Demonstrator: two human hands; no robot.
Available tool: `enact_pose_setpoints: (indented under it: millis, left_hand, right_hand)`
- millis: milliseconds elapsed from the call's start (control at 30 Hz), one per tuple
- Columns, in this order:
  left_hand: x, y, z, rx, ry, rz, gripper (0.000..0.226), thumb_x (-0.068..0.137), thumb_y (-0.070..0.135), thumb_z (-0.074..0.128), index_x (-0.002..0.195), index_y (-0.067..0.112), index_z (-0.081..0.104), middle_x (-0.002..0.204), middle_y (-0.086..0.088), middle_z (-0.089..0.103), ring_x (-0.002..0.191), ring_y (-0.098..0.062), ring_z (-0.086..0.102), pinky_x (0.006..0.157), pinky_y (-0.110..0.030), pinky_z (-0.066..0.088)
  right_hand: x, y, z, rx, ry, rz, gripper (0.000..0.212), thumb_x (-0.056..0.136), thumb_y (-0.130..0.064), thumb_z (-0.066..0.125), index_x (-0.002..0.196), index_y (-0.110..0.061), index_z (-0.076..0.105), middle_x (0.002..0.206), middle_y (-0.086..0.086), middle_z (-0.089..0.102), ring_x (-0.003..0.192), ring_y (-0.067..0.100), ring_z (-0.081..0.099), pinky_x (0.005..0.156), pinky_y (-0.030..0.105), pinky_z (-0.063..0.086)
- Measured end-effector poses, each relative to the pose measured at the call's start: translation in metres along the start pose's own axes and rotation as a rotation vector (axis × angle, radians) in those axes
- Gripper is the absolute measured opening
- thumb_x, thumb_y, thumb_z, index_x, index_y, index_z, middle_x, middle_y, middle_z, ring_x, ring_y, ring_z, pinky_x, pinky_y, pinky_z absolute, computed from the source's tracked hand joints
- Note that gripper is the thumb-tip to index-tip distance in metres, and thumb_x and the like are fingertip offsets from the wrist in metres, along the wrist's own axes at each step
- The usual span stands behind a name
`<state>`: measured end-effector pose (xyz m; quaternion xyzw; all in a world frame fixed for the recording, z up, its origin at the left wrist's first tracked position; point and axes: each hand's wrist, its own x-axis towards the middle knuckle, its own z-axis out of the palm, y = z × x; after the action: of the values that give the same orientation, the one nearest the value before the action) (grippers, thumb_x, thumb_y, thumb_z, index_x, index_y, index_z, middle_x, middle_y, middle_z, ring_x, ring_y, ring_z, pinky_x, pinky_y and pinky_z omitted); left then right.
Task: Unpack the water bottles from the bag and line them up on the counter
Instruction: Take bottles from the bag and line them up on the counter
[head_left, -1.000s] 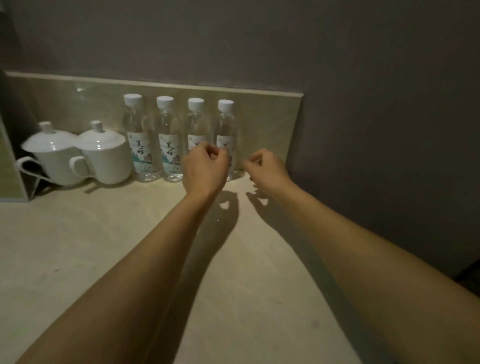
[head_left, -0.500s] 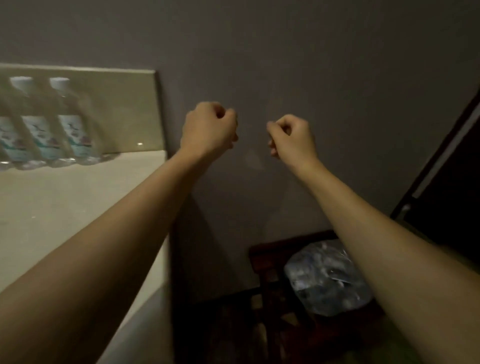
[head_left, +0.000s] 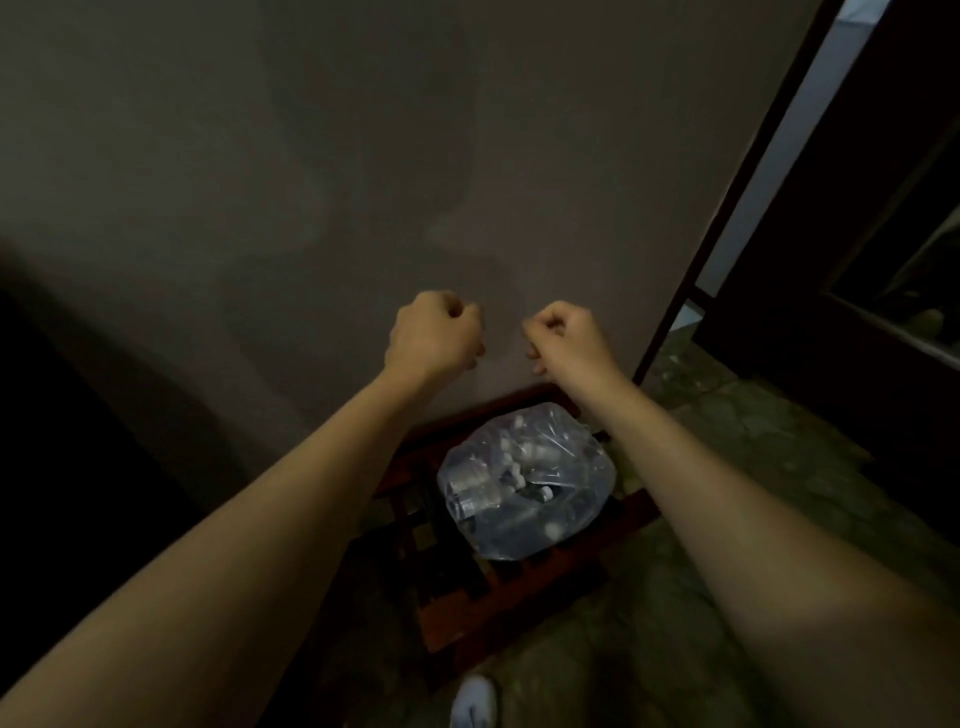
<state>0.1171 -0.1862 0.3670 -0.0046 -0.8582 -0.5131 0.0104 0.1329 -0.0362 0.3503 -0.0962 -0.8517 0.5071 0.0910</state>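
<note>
Bottles (head_left: 498, 470) remain in the clear bag (head_left: 524, 483) on the stool (head_left: 519, 587) at six o'clock below us; our left hand (head_left: 434, 335) and right hand (head_left: 563, 338) are curled, empty. Unpacking remains.

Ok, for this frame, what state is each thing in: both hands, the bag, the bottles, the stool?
left hand: raised, fingers curled, holding nothing
right hand: raised, fingers curled, holding nothing
clear plastic bag: resting on the stool, untouched, bottles inside
water bottles: inside the bag, lying jumbled, white caps on those that show
dark red wooden stool: standing on the floor by the wall, bearing the bag
</note>
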Motion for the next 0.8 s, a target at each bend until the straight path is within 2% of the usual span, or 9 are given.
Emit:
enact_pose_setpoints:
  millis: [233,300,367,433,533,600,667,733,800]
  left_hand:
    - [0.075,-0.055,0.115,0.007,-0.155,-0.17,0.032,0.086,0.035,0.05,0.078,0.011,0.069,0.074,-0.009,0.072,0.073,-0.031,0.07,0.073,-0.049,0.06]
    - [0.09,-0.073,0.145,0.0,-0.218,-0.232,0.03,0.09,0.03,0.051,0.076,0.01,0.068,0.072,-0.009,0.072,0.07,-0.03,0.071,0.072,-0.048,0.06]
    - [0.1,-0.091,0.171,0.005,-0.272,-0.287,0.026,0.094,0.025,0.051,0.079,0.012,0.068,0.072,-0.006,0.072,0.069,-0.025,0.071,0.073,-0.044,0.061]
    - [0.108,-0.109,0.191,0.007,-0.295,-0.344,0.025,0.096,0.024,0.051,0.08,0.013,0.067,0.072,-0.005,0.073,0.067,-0.021,0.071,0.073,-0.041,0.061]
    - [0.117,-0.134,0.214,0.032,-0.335,-0.436,0.029,0.098,0.023,0.051,0.085,0.005,0.069,0.076,-0.008,0.074,0.069,-0.023,0.072,0.073,-0.042,0.061]
    - [0.123,-0.149,0.232,0.042,-0.35,-0.484,0.03,0.097,0.019,0.051,0.087,-0.003,0.069,0.078,-0.012,0.074,0.071,-0.026,0.071,0.075,-0.044,0.06]
    - [0.128,-0.167,0.251,0.066,-0.376,-0.516,0.03,0.096,0.018,0.052,0.089,-0.005,0.069,0.082,-0.016,0.074,0.076,-0.03,0.071,0.076,-0.044,0.059]
    - [0.131,-0.184,0.266,0.124,-0.436,-0.567,0.027,0.096,0.021,0.053,0.09,0.0,0.07,0.089,-0.015,0.074,0.08,-0.026,0.07,0.075,-0.036,0.057]
    - [0.132,-0.201,0.277,0.159,-0.48,-0.639,0.025,0.097,0.024,0.054,0.094,0.004,0.069,0.093,-0.013,0.073,0.085,-0.025,0.069,0.078,-0.036,0.056]
  right_hand:
    - [0.072,0.096,-0.006,-0.087,-0.141,0.191,0.013,0.094,-0.023,0.055,0.082,-0.024,0.055,0.07,0.001,0.062,0.059,0.016,0.062,0.068,0.037,0.052]
    - [0.092,0.118,-0.008,-0.133,-0.209,0.266,0.009,0.095,-0.024,0.056,0.089,-0.017,0.059,0.074,0.003,0.063,0.061,0.016,0.062,0.064,0.034,0.052]
    - [0.112,0.138,-0.012,-0.185,-0.274,0.31,0.015,0.096,-0.024,0.054,0.102,-0.011,0.06,0.086,0.005,0.065,0.065,0.014,0.063,0.059,0.026,0.051]
    - [0.129,0.158,-0.013,-0.22,-0.327,0.343,0.02,0.095,-0.023,0.054,0.106,-0.008,0.062,0.094,0.009,0.068,0.07,0.015,0.065,0.063,0.026,0.051]
    - [0.148,0.195,-0.004,-0.256,-0.433,0.396,0.024,0.094,-0.021,0.055,0.093,0.001,0.065,0.085,0.019,0.066,0.075,0.021,0.062,0.076,0.038,0.055]
    - [0.159,0.222,0.007,-0.308,-0.532,0.428,0.023,0.093,-0.02,0.054,0.076,-0.006,0.062,0.072,0.013,0.059,0.067,0.02,0.059,0.069,0.039,0.055]
    - [0.167,0.251,0.021,-0.338,-0.639,0.457,0.025,0.093,-0.015,0.053,0.069,-0.009,0.055,0.069,0.008,0.057,0.061,0.017,0.057,0.061,0.031,0.051]
    - [0.173,0.28,0.038,-0.371,-0.75,0.469,0.029,0.093,-0.012,0.051,0.064,-0.01,0.049,0.069,0.008,0.055,0.067,0.021,0.059,0.067,0.037,0.054]
    - [0.172,0.311,0.051,-0.425,-0.86,0.498,0.028,0.093,-0.013,0.051,0.065,-0.014,0.047,0.073,0.007,0.055,0.08,0.028,0.06,0.077,0.04,0.053]
